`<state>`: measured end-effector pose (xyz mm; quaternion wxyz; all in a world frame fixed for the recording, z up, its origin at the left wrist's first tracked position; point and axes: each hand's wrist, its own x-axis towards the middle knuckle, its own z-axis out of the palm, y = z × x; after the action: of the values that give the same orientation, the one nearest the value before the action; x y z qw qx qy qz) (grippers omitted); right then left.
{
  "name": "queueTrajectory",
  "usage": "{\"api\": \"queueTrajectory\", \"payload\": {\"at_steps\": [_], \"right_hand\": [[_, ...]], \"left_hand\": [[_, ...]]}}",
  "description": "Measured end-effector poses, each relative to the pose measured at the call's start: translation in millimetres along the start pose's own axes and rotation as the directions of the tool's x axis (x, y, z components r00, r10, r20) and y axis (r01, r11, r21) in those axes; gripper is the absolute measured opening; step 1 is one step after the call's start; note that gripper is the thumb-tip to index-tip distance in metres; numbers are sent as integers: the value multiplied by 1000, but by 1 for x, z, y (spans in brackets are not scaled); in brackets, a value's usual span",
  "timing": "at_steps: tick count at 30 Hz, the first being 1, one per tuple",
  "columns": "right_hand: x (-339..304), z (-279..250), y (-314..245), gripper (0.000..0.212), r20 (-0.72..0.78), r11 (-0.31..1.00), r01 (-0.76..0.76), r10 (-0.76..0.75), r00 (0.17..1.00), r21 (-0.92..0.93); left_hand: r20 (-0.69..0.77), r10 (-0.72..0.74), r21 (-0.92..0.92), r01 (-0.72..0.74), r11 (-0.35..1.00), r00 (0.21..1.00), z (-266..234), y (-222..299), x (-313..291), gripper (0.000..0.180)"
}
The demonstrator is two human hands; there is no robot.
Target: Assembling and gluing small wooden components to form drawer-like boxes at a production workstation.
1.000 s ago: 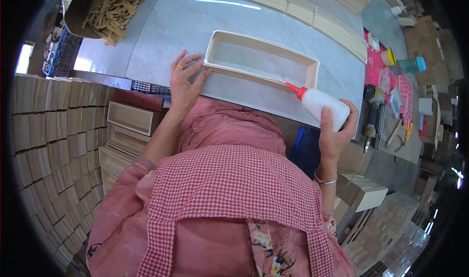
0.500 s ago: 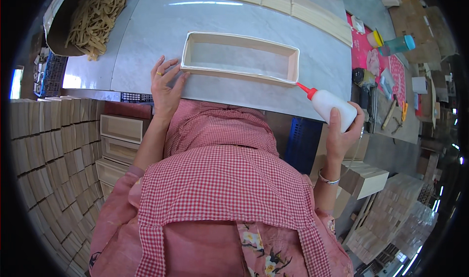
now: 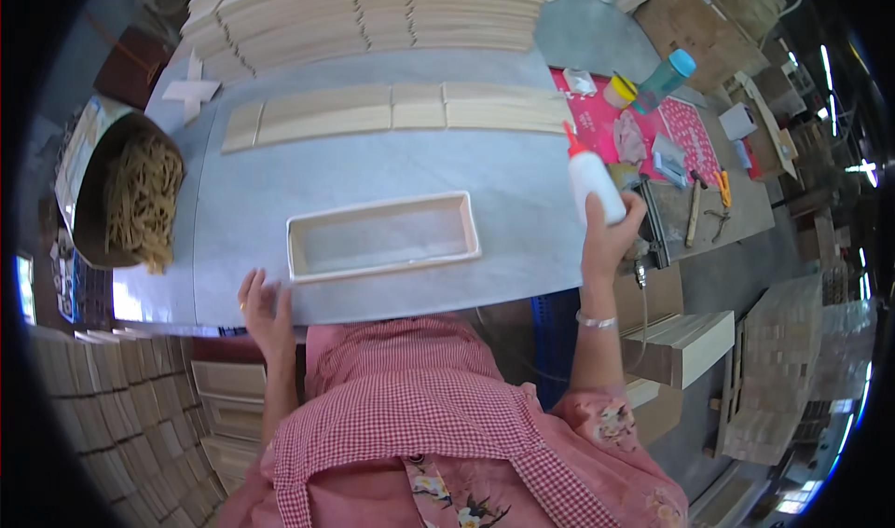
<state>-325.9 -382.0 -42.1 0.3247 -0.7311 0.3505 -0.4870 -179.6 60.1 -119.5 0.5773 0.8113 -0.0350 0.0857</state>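
Observation:
A white glue bottle (image 3: 595, 185) with a red nozzle is gripped in my right hand (image 3: 611, 234), its tip pointing up and away over the right side of the table. My left hand (image 3: 267, 309) hovers at the table's front edge with its fingers apart, holding nothing. Just beyond it lies a long rectangular wooden frame (image 3: 382, 267) with a white line along its upper rim. The frame is apart from both hands. Tabletop shows through its middle.
Scored wooden strips (image 3: 326, 116) lie across the table, with a tall stack of them (image 3: 373, 15) behind. A bin (image 3: 84, 169) of rubber bands stands left. On the right are a pink mat (image 3: 597, 113), a teal-lidded bottle (image 3: 666, 81) and tools. Stacked wooden pieces (image 3: 130, 407) sit low left.
My left hand has let go of the frame and drawn back. My right hand has lifted the glue bottle away from the frame's corner and turned its nozzle upward. The view has shifted.

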Motion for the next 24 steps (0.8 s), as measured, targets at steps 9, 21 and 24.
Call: {"api": "queueTrajectory", "payload": {"at_steps": [9, 21, 24], "right_hand": [[185, 66, 117, 55, 45, 857, -31, 63, 997, -514], [150, -67, 114, 45, 60, 782, 135, -124, 990, -608], [107, -192, 122, 50, -152, 561, -21, -188, 970, -827]], "left_hand": [[-78, -489, -360, 433, 826, 869, -40, -11, 26, 40], [242, -432, -415, 496, 763, 869, -37, -52, 103, 42], [287, -427, -407, 512, 756, 858, -34, -58, 115, 43]]}}
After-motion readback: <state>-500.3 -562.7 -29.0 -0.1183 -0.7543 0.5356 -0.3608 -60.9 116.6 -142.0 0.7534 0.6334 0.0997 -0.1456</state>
